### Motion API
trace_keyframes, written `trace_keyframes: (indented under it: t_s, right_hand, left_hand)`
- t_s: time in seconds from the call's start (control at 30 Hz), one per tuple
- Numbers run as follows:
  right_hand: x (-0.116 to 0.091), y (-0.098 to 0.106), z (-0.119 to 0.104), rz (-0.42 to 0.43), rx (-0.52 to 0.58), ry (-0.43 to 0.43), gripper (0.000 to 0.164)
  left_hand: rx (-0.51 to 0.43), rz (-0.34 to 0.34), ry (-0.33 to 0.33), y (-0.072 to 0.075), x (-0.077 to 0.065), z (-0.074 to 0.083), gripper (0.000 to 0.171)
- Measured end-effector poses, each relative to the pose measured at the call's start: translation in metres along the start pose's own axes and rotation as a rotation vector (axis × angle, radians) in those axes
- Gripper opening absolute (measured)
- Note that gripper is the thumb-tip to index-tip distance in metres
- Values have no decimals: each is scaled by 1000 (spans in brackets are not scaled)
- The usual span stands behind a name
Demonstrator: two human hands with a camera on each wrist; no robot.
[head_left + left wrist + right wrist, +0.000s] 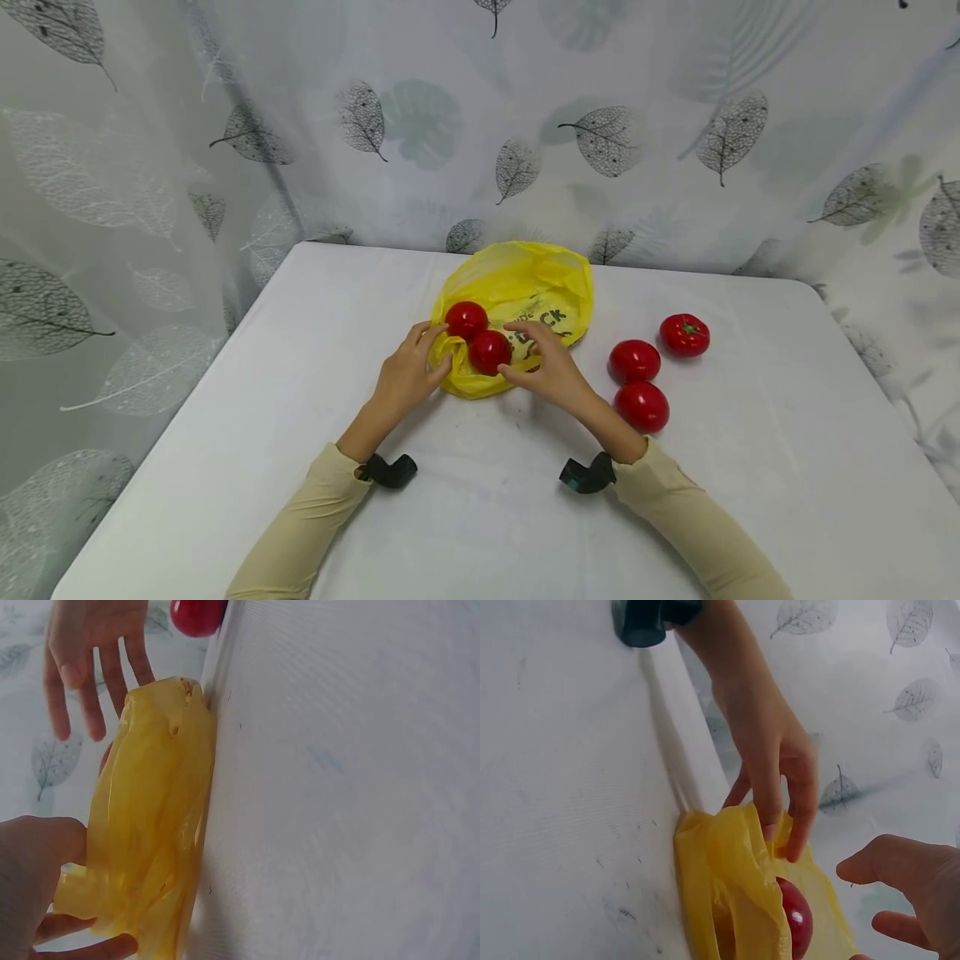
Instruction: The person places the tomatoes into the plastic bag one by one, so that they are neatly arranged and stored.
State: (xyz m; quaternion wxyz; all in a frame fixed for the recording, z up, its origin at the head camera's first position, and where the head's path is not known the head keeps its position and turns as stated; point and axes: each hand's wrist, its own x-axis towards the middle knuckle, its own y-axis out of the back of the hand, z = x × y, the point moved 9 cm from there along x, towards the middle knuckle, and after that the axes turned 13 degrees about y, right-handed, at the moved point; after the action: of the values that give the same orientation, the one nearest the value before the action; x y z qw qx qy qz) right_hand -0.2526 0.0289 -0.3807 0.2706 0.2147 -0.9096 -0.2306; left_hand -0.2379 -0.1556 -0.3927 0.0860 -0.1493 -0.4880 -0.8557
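Note:
A yellow plastic bag (517, 275) lies on the white table with its mouth toward me. Two red tomatoes sit in it, one farther back (467, 320) and one nearer (490, 352). My left hand (405, 371) is at the bag's left edge, its thumb and fingers bent around a fold of the plastic (739, 847). On the other side, my right hand (551, 371) hovers beside the nearer tomato, thumb and fingers spread apart with nothing between them. The left wrist view shows the right hand (97, 637) with loosely extended fingers above the bag (150, 802).
To the right of the bag lie three more red tomatoes: one with a green stem mark (684, 335), one in the middle (634, 361) and one nearest (642, 407). A leaf-print curtain (450, 125) hangs behind the table (480, 517).

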Motion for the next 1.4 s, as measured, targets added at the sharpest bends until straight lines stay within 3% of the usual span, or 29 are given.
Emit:
trace_keyframes:
  t_s: [0.17,0.4,0.77,1.17,1.4]
  right_hand:
    - [-9,12,-6,26,2,2,59]
    - [-25,39,-14,143,32,45,50]
    - [-61,81,-6,294,-37,-20,38]
    - [-96,105,6,365,-111,-19,44]
    - [-115,114,22,333,-200,-91,45]
  left_hand:
    - [2,1,-8,0,1,1,44]
    - [12,10,-21,4,4,2,44]
    - [14,3,-3,4,4,0,43]
    - [-3,-9,8,-3,1,-2,43]
    - [-8,-16,10,-5,0,-1,44]
